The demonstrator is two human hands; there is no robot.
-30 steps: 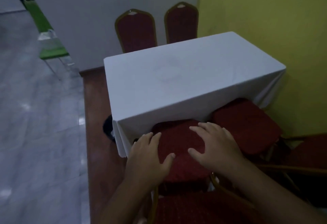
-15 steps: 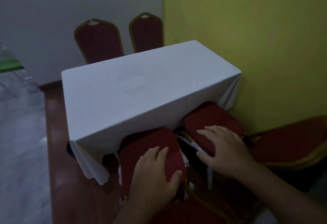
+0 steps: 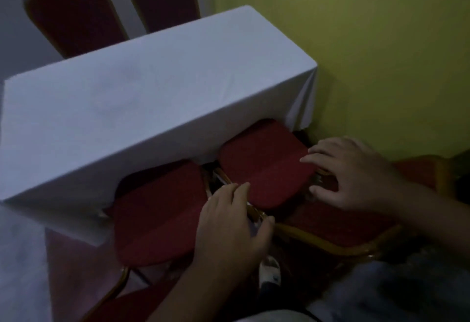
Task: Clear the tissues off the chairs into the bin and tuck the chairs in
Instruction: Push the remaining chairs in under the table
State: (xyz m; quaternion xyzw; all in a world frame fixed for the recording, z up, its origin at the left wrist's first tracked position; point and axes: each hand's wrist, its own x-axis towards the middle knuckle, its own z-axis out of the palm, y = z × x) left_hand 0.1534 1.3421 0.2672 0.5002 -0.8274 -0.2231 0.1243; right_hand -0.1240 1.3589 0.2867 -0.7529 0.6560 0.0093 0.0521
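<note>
The right-hand red chair seat [image 3: 264, 164] has its front edge under the white tablecloth [image 3: 142, 108]; its 3 o'clock edge lies near the yellow wall [image 3: 368, 54], with little room there. The right hand [image 3: 353, 171], fingers spread, rests at that seat's 3 o'clock corner. The left hand [image 3: 229, 225] curls round the gold frame [image 3: 256, 213] at the seat's 7 o'clock corner. The left seat [image 3: 157, 215] sits just beside it, a narrow gap between, also partly under the cloth. Two chair backs [image 3: 73, 14] stand at 11 o'clock beyond the table. No tissue, bin or legible writing shows.
</note>
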